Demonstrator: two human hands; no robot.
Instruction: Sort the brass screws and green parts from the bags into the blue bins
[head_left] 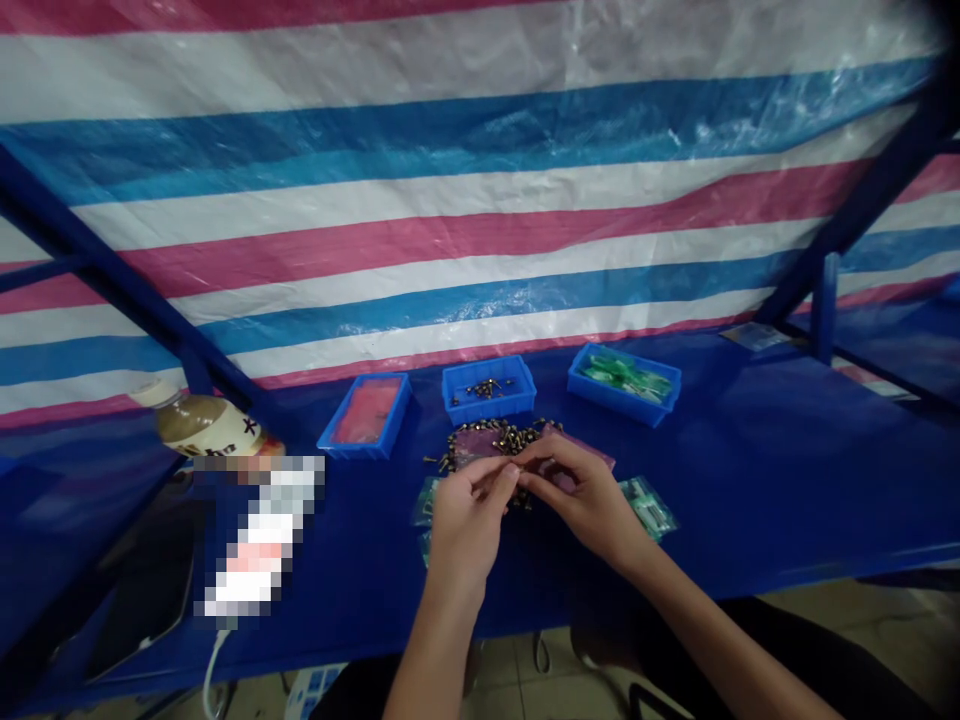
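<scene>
Hands: my left hand (463, 510) and right hand (589, 490) met, fingertips pressed together; any piece between them was hidden.
Metal pieces (517, 438): many lay loose around my fingers, fewer in the middle blue tray (491, 407).
Table (750, 460): blue.
Room: striped sheeting (465, 240) behind, tiled floor (499, 665) below.

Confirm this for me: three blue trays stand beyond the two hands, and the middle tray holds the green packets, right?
Not quite: the head view shows small metal parts in the middle tray. The tray holding green packets is the right-hand one. Three blue trays do stand beyond the two hands.
</scene>
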